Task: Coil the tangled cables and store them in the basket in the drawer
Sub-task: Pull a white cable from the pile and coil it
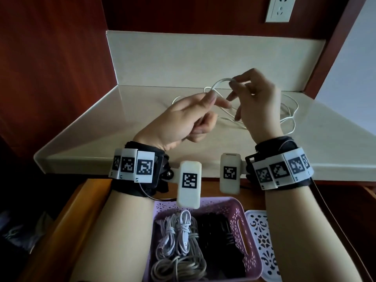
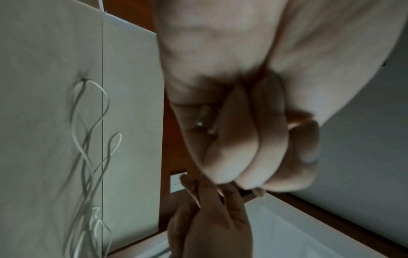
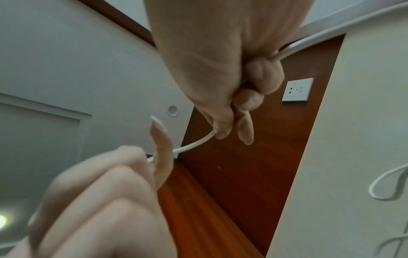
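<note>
A thin white cable (image 1: 220,80) arcs between my two hands above the cream countertop (image 1: 142,110). My left hand (image 1: 210,97) pinches one end of the arc, its other fingers curled into the palm. In the left wrist view, metal plug ends (image 2: 205,120) show inside those curled fingers. My right hand (image 1: 232,82) pinches the cable between thumb and fingertips (image 3: 220,132), and the cable (image 3: 194,144) runs from there to the left hand (image 3: 99,200). The rest of the cable lies in loose loops (image 1: 289,117) on the counter behind my right hand.
Below the counter edge an open wooden drawer (image 1: 81,210) holds a purple basket (image 1: 250,231) with coiled white and grey cables (image 1: 179,231) and a black bundle (image 1: 219,241). A white perforated tray (image 1: 262,241) lies to its right. A wall socket (image 1: 280,9) sits above.
</note>
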